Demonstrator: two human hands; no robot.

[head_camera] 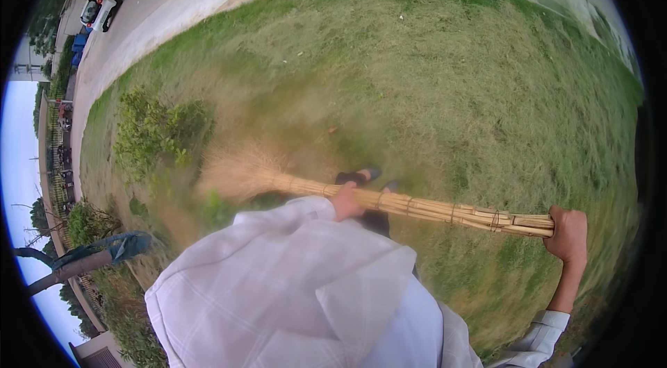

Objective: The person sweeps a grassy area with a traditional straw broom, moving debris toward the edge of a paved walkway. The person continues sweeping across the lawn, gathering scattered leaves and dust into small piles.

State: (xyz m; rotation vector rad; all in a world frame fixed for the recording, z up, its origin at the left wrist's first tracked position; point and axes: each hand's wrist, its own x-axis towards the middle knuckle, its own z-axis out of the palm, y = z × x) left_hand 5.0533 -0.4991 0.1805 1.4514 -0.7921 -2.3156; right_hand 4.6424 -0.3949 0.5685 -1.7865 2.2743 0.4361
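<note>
A long broom (427, 208) of bound bamboo or cane stalks lies across my view, its bristle head (239, 170) fanned out to the left. My left hand (348, 202) grips the handle nearer the bristles. At the far right, my right hand (568, 235) is wrapped around the top end of the handle. Several thin ties bind the stalks between my hands. The bristles are blurred and look close to the grass; whether they touch it, I cannot tell. My shoes (371, 174) show partly beneath the handle on the lawn (469, 81), which is strewn with dry clippings.
A leafy shrub (148, 133) grows just left of the bristles. Further left, a leaning trunk (78, 268) has dark cloth wrapped around it. A pale paved path (172, 19) curves past the lawn, with a parked white vehicle (101, 7) and blue bins (78, 46) along it.
</note>
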